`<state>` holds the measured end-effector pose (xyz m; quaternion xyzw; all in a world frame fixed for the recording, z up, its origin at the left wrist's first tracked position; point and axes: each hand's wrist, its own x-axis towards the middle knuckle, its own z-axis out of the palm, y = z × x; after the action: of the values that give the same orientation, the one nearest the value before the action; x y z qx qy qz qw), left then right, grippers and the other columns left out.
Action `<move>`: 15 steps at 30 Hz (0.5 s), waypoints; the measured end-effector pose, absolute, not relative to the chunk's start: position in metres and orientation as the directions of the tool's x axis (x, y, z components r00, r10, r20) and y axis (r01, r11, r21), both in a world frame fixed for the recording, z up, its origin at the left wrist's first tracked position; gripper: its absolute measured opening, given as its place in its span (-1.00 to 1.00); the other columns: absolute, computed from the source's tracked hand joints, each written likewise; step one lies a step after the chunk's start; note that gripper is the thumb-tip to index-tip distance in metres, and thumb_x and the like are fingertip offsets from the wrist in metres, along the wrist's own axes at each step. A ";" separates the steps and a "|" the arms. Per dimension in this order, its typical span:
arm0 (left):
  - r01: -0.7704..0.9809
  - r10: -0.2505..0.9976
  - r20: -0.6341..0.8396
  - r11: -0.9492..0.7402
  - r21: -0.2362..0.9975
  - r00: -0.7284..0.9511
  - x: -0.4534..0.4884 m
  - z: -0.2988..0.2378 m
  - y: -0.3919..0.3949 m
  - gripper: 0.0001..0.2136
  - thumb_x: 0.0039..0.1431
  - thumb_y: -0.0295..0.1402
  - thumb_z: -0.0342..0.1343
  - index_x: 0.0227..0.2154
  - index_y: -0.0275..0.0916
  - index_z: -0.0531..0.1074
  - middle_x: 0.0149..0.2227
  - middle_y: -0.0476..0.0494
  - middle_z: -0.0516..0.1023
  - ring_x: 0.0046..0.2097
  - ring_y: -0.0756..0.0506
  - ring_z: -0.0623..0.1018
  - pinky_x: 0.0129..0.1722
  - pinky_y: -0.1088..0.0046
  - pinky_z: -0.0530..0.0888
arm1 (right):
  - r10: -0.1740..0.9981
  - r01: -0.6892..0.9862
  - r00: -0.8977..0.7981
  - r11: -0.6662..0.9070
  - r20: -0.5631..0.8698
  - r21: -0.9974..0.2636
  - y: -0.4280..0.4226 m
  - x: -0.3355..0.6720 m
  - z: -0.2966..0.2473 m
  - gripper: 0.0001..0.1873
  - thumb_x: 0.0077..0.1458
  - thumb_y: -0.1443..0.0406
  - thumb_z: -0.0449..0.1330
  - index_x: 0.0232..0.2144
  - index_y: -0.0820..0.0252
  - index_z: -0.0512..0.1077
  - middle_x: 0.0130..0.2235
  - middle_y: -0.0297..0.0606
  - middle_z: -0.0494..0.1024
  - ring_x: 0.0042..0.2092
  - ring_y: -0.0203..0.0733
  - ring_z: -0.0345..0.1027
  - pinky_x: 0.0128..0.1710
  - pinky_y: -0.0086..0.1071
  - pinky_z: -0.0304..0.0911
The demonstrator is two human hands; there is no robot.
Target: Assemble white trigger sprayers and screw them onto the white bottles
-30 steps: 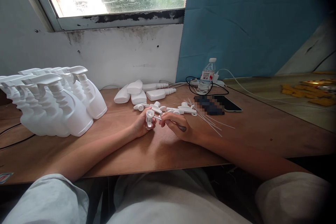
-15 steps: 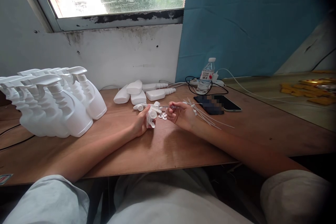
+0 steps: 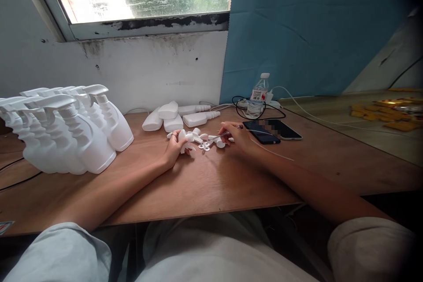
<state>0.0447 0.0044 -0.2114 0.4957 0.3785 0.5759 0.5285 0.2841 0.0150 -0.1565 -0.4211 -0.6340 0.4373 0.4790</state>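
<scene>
My left hand (image 3: 175, 147) rests on the wooden table (image 3: 211, 185) with its fingers curled round a white spray-trigger head (image 3: 183, 139). My right hand (image 3: 236, 137) lies further right, pinching a thin metal-tipped tool or tube (image 3: 222, 134) that points left toward a small white part (image 3: 219, 142). Between the hands lie a few small white washers (image 3: 204, 145) and more loose trigger heads (image 3: 197, 134). Thin white dip tubes (image 3: 271, 151) trail from under my right wrist.
Several assembled white spray bottles (image 3: 69, 132) stand at the left. Capless white bottles (image 3: 175, 116) lie near the wall. A water bottle (image 3: 257, 98), black cable, white charger lead and a phone (image 3: 274, 130) sit at the right. Yellow pieces (image 3: 380, 114) lie on the far right surface.
Both hands have moved away from me toward the pile of parts. My right hand pulled off the trigger head and now reaches among the loose pieces with its thin tool.
</scene>
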 end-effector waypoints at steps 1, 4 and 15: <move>-0.189 0.981 0.186 -0.173 0.967 0.055 0.044 -0.212 0.004 -0.55 -0.05 -0.23 0.30 -0.12 -0.20 0.27 -0.35 -0.02 0.49 -0.57 -0.01 0.49 -0.62 0.49 0.40 | 0.952 0.144 -0.187 0.272 0.243 -0.952 0.013 0.283 -0.156 -0.61 0.10 0.08 0.13 -0.60 0.25 0.36 -0.68 -0.28 0.35 -0.65 -0.34 0.12 -0.63 -0.44 -0.01; 0.072 0.962 0.265 -0.270 0.960 0.063 0.040 -0.210 0.001 -0.59 0.04 -0.16 0.27 -0.09 -0.23 0.37 -0.35 -0.05 0.52 -0.59 0.00 0.46 -0.61 0.48 0.40 | 0.937 0.235 -0.195 0.331 0.289 -0.914 0.009 0.283 -0.155 -0.61 0.14 0.10 0.10 -0.60 0.25 0.36 -0.67 -0.29 0.37 -0.64 -0.36 0.11 -0.62 -0.45 -0.01; 0.599 0.835 0.534 -0.498 0.627 0.135 0.028 -0.207 0.012 -0.74 0.18 -0.16 0.15 -0.18 -0.20 0.56 -0.17 -0.22 0.55 -0.10 -0.21 0.51 0.01 0.30 0.39 | 0.894 0.219 -0.311 0.398 0.323 -0.891 0.014 0.277 -0.173 -0.60 0.15 0.08 0.11 -0.56 0.24 0.42 -0.65 -0.29 0.40 -0.65 -0.37 0.14 -0.64 -0.46 0.01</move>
<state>0.0275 0.0120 -0.2069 0.7416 0.4835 0.4460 0.1319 0.2766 0.0136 -0.1729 -0.3908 -0.7121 0.3851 0.4380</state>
